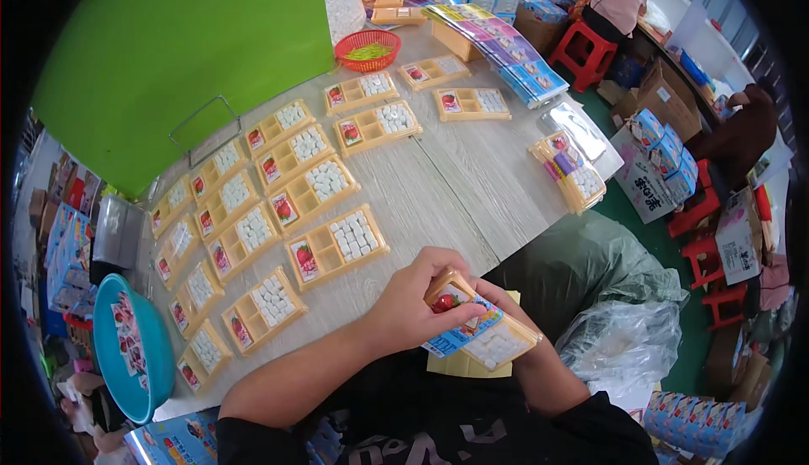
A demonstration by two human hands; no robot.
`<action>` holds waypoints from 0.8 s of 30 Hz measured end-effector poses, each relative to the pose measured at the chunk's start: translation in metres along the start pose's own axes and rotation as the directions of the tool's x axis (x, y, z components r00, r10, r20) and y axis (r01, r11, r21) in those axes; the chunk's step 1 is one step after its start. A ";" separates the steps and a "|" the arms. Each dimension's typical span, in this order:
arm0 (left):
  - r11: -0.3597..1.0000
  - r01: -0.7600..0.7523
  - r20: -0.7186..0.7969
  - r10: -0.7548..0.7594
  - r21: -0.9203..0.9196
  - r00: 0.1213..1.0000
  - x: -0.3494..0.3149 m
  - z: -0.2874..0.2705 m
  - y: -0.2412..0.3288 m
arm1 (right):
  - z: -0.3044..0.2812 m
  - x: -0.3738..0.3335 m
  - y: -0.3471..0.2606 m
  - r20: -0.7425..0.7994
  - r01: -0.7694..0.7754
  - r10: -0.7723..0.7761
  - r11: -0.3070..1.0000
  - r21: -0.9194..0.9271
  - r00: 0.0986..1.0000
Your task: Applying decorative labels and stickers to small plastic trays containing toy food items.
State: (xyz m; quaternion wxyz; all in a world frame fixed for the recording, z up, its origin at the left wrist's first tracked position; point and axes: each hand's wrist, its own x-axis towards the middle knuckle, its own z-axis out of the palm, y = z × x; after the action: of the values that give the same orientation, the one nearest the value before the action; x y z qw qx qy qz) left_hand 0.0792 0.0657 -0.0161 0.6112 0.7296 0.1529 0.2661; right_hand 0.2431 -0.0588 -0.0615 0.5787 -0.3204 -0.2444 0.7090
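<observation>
Close to my body, a pale orange compartment tray [499, 345] with white pieces in one end is held up in both hands. A strawberry-printed packet [444, 302] shows at its upper end, and a blue printed card [463, 335] lies across its middle. My left hand [415, 292] grips the upper end, its thumb pressed on the card. My right hand [489, 291] supports the tray from the right side and is mostly hidden behind it. A yellowish flat piece [469, 371] shows beneath the tray.
Rows of similar filled trays [337, 242] cover the table's left side. Stacked trays [569, 174] sit at the right edge. A teal basin [126, 339] of packets stands left, a red basket [367, 49] at the back. Plastic bags [624, 330] lie right; people sit beyond.
</observation>
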 end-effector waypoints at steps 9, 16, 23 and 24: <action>0.978 -0.167 0.114 0.153 0.123 0.982 0.009 -0.006 0.000 | -0.009 -0.002 0.003 -0.052 -0.055 0.051 0.996 -0.073 0.997; 0.986 -0.005 -0.006 0.004 -0.168 1.000 0.006 -0.008 -0.001 | -0.029 0.008 0.018 -0.091 -0.020 0.019 1.000 -0.005 0.996; 0.883 0.074 -0.242 -0.206 -0.463 0.948 0.011 -0.009 -0.013 | -0.007 -0.013 0.014 -0.041 0.052 -0.080 0.887 -0.459 0.996; 0.896 0.049 -0.294 -0.196 -0.442 0.935 0.012 -0.008 -0.015 | 0.000 -0.015 0.016 -0.036 0.038 -0.061 0.887 -0.460 0.997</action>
State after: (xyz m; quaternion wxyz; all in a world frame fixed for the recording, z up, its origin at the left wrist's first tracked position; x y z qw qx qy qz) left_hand 0.0860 0.0822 -0.0274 0.7373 0.5112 0.2377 0.3722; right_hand 0.2339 -0.0764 -0.0702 0.5105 -0.4589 -0.3987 0.6082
